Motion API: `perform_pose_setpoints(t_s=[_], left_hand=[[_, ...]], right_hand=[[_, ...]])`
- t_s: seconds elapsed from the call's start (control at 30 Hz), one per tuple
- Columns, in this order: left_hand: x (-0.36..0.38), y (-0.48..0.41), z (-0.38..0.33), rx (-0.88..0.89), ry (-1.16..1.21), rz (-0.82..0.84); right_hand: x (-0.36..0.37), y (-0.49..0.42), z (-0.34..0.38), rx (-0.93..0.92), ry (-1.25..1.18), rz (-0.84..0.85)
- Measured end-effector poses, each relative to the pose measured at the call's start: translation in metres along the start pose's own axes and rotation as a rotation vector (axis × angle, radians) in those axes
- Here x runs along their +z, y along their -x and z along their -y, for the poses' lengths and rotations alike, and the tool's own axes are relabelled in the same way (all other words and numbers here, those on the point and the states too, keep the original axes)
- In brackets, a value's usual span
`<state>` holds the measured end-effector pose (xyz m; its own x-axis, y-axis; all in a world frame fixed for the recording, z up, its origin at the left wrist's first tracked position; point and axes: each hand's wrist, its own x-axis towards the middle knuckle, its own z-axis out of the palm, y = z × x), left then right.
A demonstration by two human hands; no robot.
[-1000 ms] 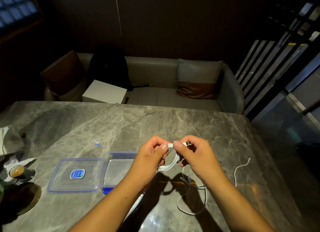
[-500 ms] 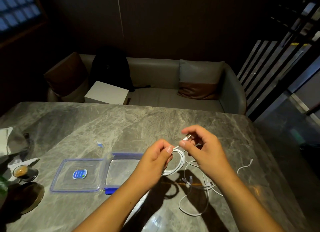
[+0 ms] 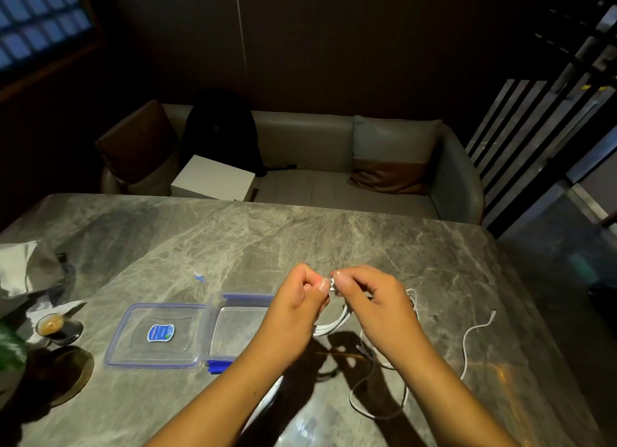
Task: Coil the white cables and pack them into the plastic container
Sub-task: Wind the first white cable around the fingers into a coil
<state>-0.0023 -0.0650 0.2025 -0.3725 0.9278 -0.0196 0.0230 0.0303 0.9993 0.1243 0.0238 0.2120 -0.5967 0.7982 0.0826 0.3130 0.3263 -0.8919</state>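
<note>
My left hand [image 3: 295, 310] and my right hand [image 3: 374, 301] meet above the table's middle, both pinching one white cable coil [image 3: 329, 328] whose loops hang below my fingers. Loose white cable [image 3: 377, 410] trails on the table under my right forearm, and one end [image 3: 480, 326] lies off to the right. The clear plastic container [image 3: 233, 326] with blue clips sits open just left of my left hand. Its lid [image 3: 157, 335], with a blue sticker, lies flat beside it.
The grey marble table [image 3: 267, 239] ends at a sofa [image 3: 334, 186] holding a white box [image 3: 213, 181] and a black bag. At the left edge stand a small glass of coffee [image 3: 53, 326], a round coaster [image 3: 66, 376] and crumpled paper [image 3: 23, 266].
My right hand came back to my left hand, laying another loop onto the coil. The loose cable on the table has shifted.
</note>
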Motion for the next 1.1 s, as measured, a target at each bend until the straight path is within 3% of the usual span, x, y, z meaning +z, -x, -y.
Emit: perform_pose_setpoints(t_s=[0.17,0.63,0.87,1.0,1.1], left_hand=[[0.0,-0.005,-0.001,-0.026,-0.054,-0.033],[0.001,-0.012,0.001,-0.101,-0.066,-0.07],[0.004,-0.011,0.004,-0.135,-0.068,-0.069],[0.0,-0.011,0.007,-0.16,-0.042,-0.065],[0.0,-0.009,0.01,-0.169,-0.05,-0.055]], right_hand=[[0.001,0.003,-0.006,0.107,-0.143,0.257],[0.001,0.008,-0.019,0.278,-0.677,0.322],[0.013,0.012,-0.008,0.177,-0.361,0.093],[0.006,0.013,-0.009,-0.09,0.055,-0.108],[0.006,0.011,-0.014,-0.21,0.212,-0.165]])
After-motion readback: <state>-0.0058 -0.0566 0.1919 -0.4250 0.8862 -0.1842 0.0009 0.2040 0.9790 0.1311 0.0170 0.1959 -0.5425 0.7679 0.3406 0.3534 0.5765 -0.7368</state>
